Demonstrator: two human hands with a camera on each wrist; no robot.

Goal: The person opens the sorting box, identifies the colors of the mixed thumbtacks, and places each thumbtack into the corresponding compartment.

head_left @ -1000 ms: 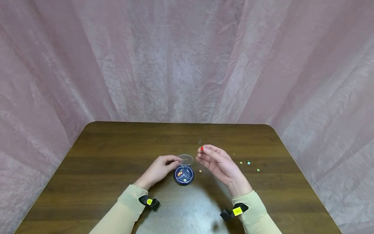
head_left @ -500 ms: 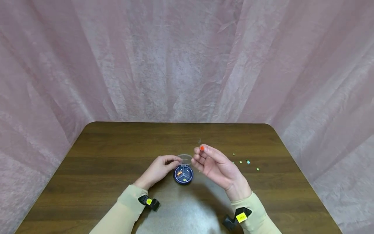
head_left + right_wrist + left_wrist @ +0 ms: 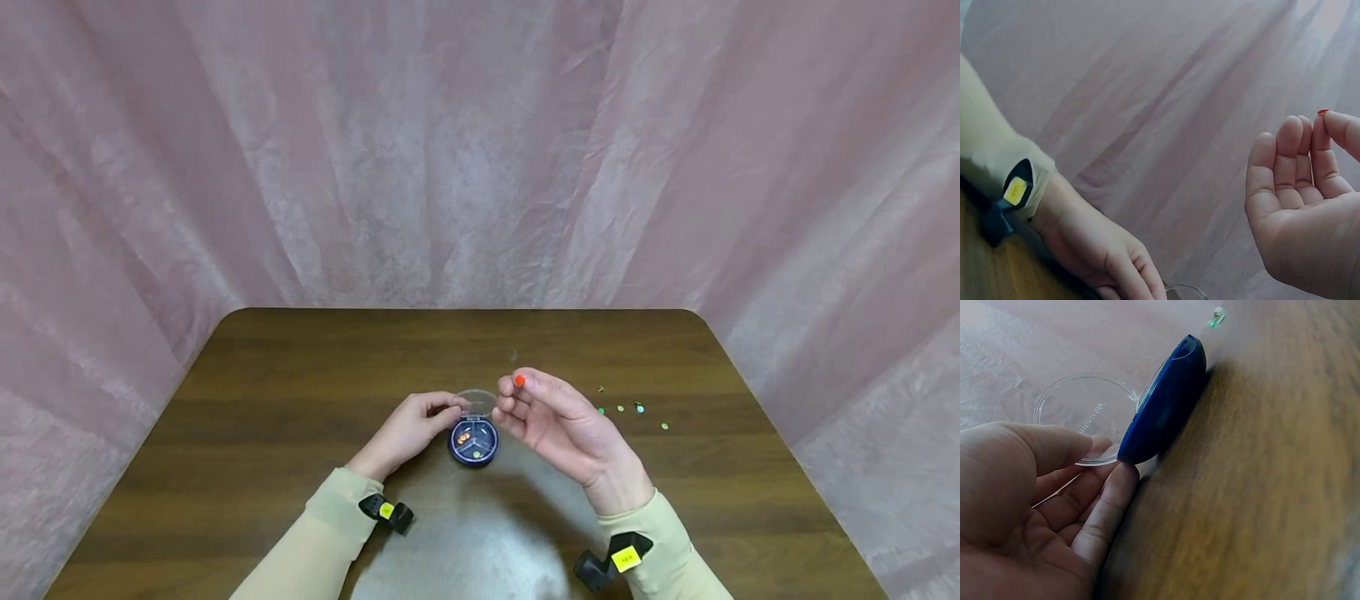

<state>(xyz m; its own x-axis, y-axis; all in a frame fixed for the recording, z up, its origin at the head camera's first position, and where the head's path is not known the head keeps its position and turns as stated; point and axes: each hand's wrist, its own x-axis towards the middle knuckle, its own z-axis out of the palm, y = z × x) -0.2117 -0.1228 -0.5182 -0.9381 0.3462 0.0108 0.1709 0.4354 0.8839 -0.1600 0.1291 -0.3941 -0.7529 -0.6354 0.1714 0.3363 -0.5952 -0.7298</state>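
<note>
Left of the blue case, the left hand pinches its raised clear lid between thumb and fingers. Inside the case, orange pieces lie in the left compartment and a yellow-green piece in the front one. Above and right of the case, thumb and index finger of the right hand clamp a red piece; over the last second that palm has turned further upward, its lower fingers swinging nearer the case, so the red piece remains outside it. Farther right of the case lie small green pieces
</note>
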